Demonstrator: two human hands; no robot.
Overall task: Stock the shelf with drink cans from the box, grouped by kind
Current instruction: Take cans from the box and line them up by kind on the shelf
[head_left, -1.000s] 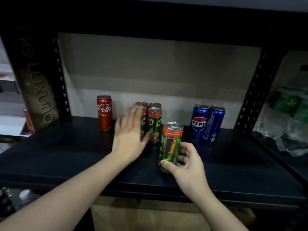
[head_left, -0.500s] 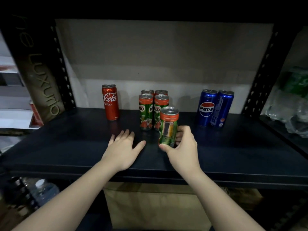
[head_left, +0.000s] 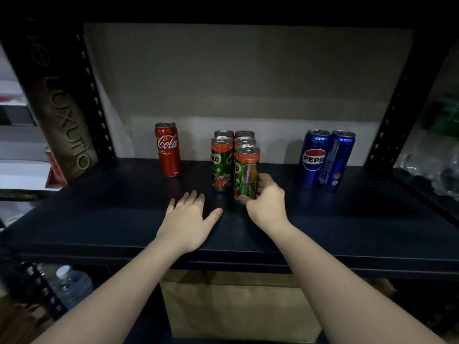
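Five Milo cans [head_left: 221, 163], frontmost in curled right hand [head_left: 267, 200]; flat left hand [head_left: 190, 219] on shelf [head_left: 347, 227], between Coca-Cola can [head_left: 168, 148] and Pepsi cans [head_left: 326, 157].

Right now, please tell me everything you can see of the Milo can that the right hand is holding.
The held Milo can is a slim metal can, green with an orange band under its silver top and pull tab. It stands upright on the dark shelf, at the front right of the Milo cans. The right hand grips its lower part, thumb in front. Whether it touches its neighbours cannot be told.

Dim room, grey wall [head_left: 248, 70], black upright [head_left: 395, 105]
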